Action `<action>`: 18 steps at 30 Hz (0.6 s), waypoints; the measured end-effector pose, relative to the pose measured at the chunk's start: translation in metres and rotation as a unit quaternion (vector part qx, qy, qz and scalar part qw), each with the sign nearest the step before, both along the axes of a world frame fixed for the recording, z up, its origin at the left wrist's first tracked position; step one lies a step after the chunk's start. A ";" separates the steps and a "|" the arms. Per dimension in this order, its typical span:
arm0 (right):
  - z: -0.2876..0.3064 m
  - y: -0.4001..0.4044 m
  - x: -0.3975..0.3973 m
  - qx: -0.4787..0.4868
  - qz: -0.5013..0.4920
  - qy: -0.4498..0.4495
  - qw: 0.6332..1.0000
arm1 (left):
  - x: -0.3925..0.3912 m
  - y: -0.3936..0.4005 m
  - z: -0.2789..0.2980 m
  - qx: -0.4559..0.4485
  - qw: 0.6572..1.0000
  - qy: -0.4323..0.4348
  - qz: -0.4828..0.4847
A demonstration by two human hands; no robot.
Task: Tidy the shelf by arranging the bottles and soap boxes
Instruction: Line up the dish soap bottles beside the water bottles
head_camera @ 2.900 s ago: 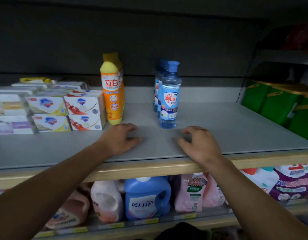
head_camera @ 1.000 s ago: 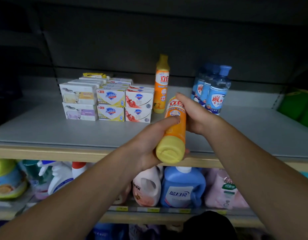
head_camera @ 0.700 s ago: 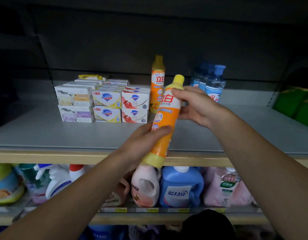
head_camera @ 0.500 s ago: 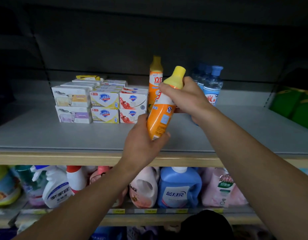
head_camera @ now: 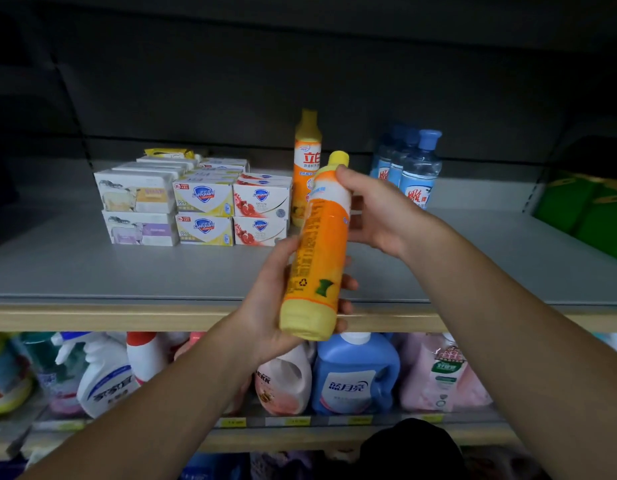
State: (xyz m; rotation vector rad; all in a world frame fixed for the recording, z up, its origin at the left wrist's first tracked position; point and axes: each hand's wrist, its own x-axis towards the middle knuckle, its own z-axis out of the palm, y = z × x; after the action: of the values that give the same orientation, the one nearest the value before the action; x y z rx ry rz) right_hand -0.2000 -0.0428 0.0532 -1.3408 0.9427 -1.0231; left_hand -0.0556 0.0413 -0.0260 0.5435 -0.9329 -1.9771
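Gripping orange bottle [head_camera: 317, 251], now label-side away.

Mid-frame, the left hand [head_camera: 265, 306] grips the base of an orange bottle [head_camera: 317, 251]; the right hand [head_camera: 380, 209] holds its neck. Behind on the shelf [head_camera: 92, 271]: soap boxes [head_camera: 196, 202] left, a second orange bottle [head_camera: 305, 157], blue bottles [head_camera: 414, 168] right.

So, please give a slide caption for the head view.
Both hands, left hand and right hand, hold an orange bottle before the shelf.

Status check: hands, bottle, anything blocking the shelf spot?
Left hand grips orange bottle low; right hand holds its top. Bottle tilted, off shelf. Nothing blocking.
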 end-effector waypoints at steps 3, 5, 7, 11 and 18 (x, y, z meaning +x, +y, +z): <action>0.001 -0.004 0.000 -0.089 -0.092 0.165 0.978 | -0.011 -0.006 -0.006 -0.087 0.945 -0.228 0.219; -0.003 -0.006 0.003 -0.124 -0.100 0.217 0.963 | -0.017 -0.007 -0.012 -0.164 0.882 -0.330 0.293; -0.007 -0.008 0.003 -0.112 -0.068 0.209 0.969 | -0.021 -0.005 -0.014 -0.154 0.890 -0.313 0.292; -0.016 -0.014 -0.007 0.018 0.003 0.052 0.998 | -0.018 0.001 -0.004 0.045 0.987 -0.066 0.137; -0.035 -0.016 -0.014 0.062 -0.030 0.050 0.996 | -0.020 0.000 0.009 0.114 0.992 0.028 0.043</action>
State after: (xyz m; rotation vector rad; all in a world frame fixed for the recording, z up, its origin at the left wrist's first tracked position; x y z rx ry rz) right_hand -0.2141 -0.0592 0.0186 -1.2770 1.1097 -0.9343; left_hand -0.0759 0.0412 -0.0168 0.6420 -0.6415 -2.0220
